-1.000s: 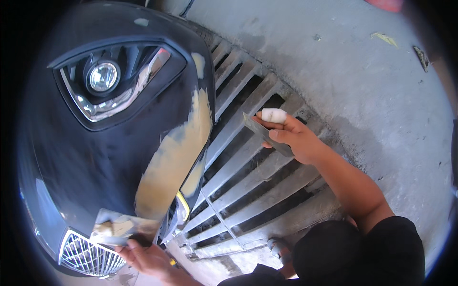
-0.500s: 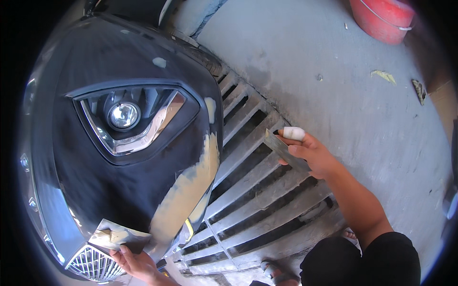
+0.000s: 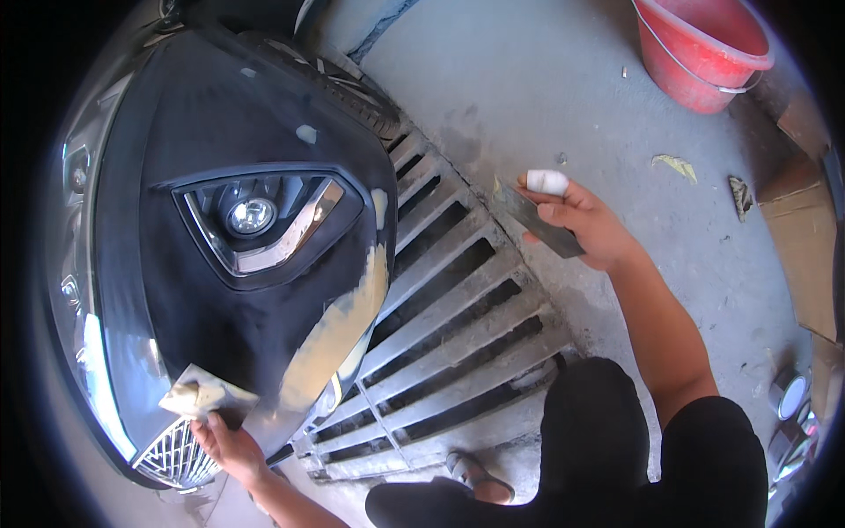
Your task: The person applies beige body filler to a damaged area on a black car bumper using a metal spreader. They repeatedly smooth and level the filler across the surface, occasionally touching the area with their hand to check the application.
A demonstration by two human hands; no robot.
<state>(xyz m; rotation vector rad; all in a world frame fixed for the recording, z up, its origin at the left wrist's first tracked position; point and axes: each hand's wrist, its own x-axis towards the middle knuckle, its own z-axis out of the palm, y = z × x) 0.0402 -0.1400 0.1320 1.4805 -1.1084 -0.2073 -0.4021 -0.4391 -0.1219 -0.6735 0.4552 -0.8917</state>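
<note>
My left hand (image 3: 231,451) grips a flat metal plate (image 3: 237,407) with beige putty on it, held low over the dark car bumper (image 3: 229,326), near the chrome grille (image 3: 172,453). My right hand (image 3: 581,224), one finger wrapped in white, holds a thin metal spreader (image 3: 545,231) over the concrete beside the drain grate, right of the bumper. A long beige putty patch (image 3: 326,343) runs along the bumper's right edge below the headlight (image 3: 251,214), with smaller pale patches above it.
A slatted drain grate (image 3: 458,326) lies beside the car, with concrete floor (image 3: 502,79) beyond. A red bucket (image 3: 687,70) stands at upper right. Cardboard (image 3: 797,264), dry leaves and small round containers (image 3: 788,394) lie along the right side. My sandalled foot (image 3: 480,480) is at the bottom.
My right hand has risen in view with the spreader, toward the open concrete. The view has shifted, showing more of the bucket, cardboard and tyre. The left hand still holds the plate.
</note>
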